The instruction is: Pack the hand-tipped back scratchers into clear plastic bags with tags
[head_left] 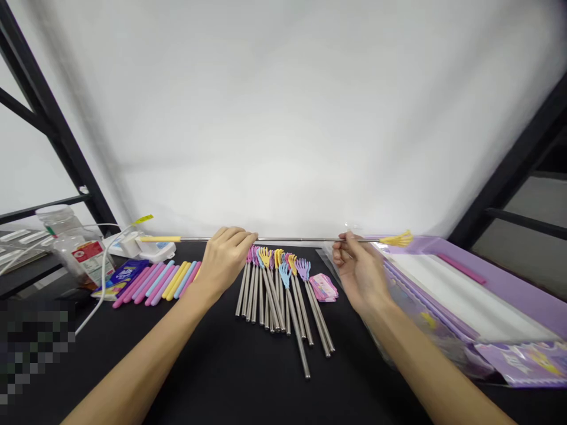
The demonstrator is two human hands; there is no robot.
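Red jar label [87,254] looks illegible; left hand [227,260] and right hand [361,271] hold backscratcher [292,239].

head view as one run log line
left hand: holding extended backscratcher | right hand: holding near yellow claw | table: claw-headed rods, coloured handles, pink cards

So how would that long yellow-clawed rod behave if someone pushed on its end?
The yellow-clawed rod might slide shorter, since it seems built in metal sections. It looks fairly stiff, running straight between the left hand and right hand. Being so thin, it's probably light.
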